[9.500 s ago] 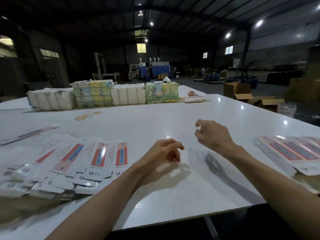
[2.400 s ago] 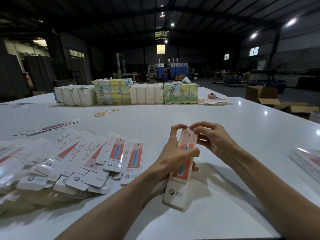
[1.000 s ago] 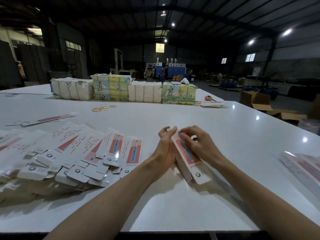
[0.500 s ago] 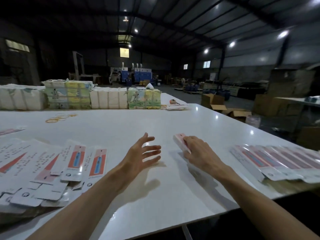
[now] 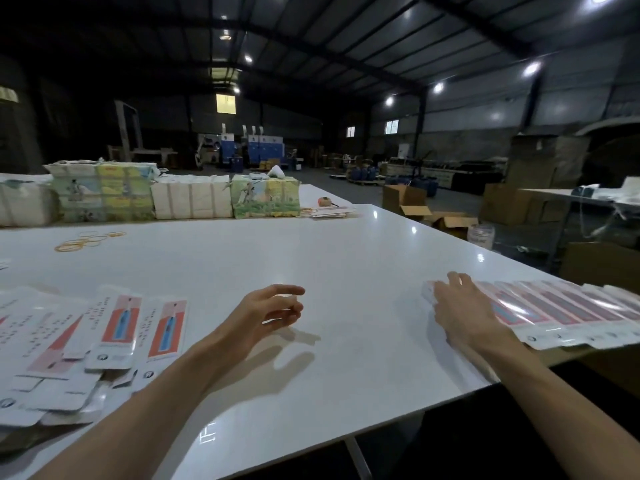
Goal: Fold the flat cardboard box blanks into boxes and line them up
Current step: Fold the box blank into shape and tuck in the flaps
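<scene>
Folded box (image 5: 428,293) placed at row's end

Flat blanks (image 5: 119,325), thin glossy printed card, are fanned at the table's (image 5: 346,258) left. The left hand (image 5: 265,311) is held empty, loosely curled. The box is touched by the right hand's (image 5: 462,315) straight fingers, beside the row (image 5: 561,311) of slim boxes. Another blank is likely needed next.

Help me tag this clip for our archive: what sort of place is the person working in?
Probably a packing workshop inside a warehouse or factory hall: a high, beamed metal roof, strapped bundles of printed stock at the far side of the white table, and open cardboard cartons beyond it.
</scene>
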Demonstrator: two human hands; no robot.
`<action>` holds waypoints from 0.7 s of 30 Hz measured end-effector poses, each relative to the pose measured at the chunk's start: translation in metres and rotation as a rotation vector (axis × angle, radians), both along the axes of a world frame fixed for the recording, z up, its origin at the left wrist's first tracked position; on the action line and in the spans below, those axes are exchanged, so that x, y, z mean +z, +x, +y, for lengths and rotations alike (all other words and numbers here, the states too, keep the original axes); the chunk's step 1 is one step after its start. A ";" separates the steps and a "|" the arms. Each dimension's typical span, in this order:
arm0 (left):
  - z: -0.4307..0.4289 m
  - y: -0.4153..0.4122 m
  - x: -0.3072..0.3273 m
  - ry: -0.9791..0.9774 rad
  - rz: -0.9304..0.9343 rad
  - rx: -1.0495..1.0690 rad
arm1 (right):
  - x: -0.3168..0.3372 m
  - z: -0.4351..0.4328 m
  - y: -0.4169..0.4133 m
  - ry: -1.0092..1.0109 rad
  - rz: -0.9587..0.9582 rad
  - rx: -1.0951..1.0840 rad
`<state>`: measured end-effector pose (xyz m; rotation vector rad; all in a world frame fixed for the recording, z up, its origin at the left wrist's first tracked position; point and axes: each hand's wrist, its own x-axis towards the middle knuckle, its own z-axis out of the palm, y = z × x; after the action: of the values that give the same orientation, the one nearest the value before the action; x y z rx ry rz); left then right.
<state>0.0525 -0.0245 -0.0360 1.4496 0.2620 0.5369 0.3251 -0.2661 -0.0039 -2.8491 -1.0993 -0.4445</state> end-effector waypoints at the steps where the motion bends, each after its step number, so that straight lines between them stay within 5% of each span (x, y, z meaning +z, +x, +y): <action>1: -0.002 0.000 0.001 0.007 0.005 0.000 | 0.001 0.009 -0.004 0.004 -0.011 0.031; 9: -0.011 -0.009 0.004 0.134 0.080 0.035 | 0.006 0.153 -0.095 0.301 -0.039 0.491; 16: -0.007 -0.008 0.000 0.137 0.113 0.055 | -0.031 0.198 -0.122 0.381 0.155 0.666; 21: -0.009 -0.007 0.008 0.104 0.171 0.123 | -0.037 0.200 -0.109 0.366 0.120 0.660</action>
<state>0.0455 -0.0338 -0.0278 1.5902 0.4668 0.5322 0.2156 -0.0660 -0.0413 -2.0202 -1.6280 -0.3637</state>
